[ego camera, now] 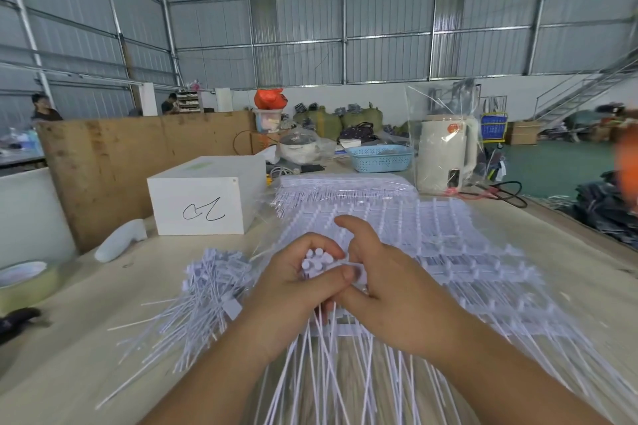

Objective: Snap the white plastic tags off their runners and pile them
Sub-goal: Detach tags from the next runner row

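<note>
My counter (569,252) carries sheets of tags on runners (448,238), with the loose pile (210,283) on my left. My left hand (293,290) grips a bundle of snapped tags (316,260); my right hand (390,283) pinches it, forefinger raised.

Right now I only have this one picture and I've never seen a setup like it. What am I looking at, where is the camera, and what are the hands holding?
There is no machine: a person works with bare hands, and the single camera sits on their head, looking forward and down. The left hand has a grip on a bundle of white tags, heads up, tails hanging toward the camera. The right hand pinches a tag beside the bundle. Left of the hands lies a pile of loose tags. Behind them, sheets of tags on runners cover the wooden table. A white box stands farther back.
</note>
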`<state>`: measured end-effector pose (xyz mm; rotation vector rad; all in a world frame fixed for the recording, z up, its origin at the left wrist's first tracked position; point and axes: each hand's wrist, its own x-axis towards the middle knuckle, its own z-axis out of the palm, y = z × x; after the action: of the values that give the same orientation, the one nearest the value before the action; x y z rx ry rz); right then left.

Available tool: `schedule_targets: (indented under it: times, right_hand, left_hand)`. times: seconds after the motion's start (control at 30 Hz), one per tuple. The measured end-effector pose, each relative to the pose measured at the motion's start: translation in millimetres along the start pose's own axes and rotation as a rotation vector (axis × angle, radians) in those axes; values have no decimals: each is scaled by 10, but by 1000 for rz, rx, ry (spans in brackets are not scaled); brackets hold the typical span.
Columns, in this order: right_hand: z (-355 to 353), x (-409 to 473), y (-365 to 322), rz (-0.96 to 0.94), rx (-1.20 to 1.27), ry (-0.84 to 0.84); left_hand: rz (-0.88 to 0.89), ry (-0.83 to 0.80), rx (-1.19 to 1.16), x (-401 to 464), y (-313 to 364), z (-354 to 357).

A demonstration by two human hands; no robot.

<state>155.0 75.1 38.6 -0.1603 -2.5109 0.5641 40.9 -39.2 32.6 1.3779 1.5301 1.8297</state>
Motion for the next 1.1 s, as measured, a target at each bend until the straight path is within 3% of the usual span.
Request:
schedule_targets:
  times: [0.23,0.43,0.57,0.73,0.93,1.1]
  right_hand:
    - [15,11,-15,3,53,-8]
    - [70,-2,-1,20,97,-19]
    - [51,18,-5,32,109,-28]
    - [2,23,70,145,410,-136]
    - [1,17,80,64,409,-86]
    - [71,47,45,85,349,43]
  left_hand:
    - [-2,85,-38,11,-18,57]
    - [-28,37,-77,33,-15,29]
    - [-5,144,-64,56,-37,-4]
    - [8,227,-91,86,-65,-87]
    - [-30,128,-93,98,-71,-154]
    - [16,230,-137,103,-52,-91]
